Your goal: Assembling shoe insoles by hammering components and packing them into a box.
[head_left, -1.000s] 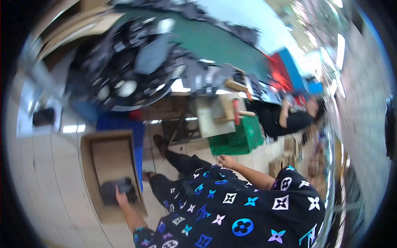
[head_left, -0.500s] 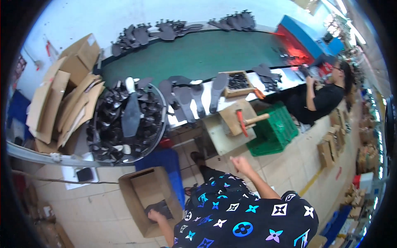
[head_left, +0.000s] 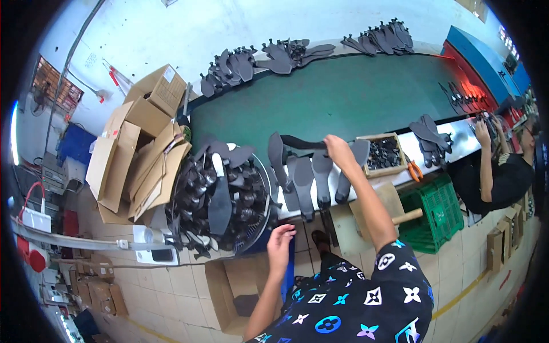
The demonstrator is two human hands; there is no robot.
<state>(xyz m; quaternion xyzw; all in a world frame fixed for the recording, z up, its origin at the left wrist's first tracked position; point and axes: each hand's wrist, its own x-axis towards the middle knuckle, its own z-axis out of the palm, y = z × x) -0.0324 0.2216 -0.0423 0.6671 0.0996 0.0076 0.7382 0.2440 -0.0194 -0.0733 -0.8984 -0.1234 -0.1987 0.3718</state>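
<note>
My right hand [head_left: 338, 150] reaches over the metal bench and pinches one end of a dark grey shoe insole [head_left: 302, 143], which is seen nearly edge-on. Several more grey insoles [head_left: 301, 178] lie side by side below it along the bench edge. My left hand [head_left: 280, 243] is raised above a cardboard box [head_left: 223, 286], its fingers loosely curled and apart, with nothing visible in them. Inside that box lies a flat dark piece [head_left: 246, 304]. To the left, a round basket [head_left: 266, 220] is heaped with shiny black heel-shaped parts, and a long grey insole [head_left: 219, 208] rests on top.
A green conveyor belt [head_left: 320, 94] runs behind the bench, with insoles along its far edge. A wooden tray [head_left: 382, 170] of small dark parts, orange-handled pliers [head_left: 416, 170], a hammer handle [head_left: 407, 216] and a green crate [head_left: 437, 220] stand right. Another person [head_left: 497, 177] works farther right.
My left hand has come up out of the cardboard box, leaving the dark piece there. My right hand has moved up to the bench and taken hold of an insole. The view has shifted.
</note>
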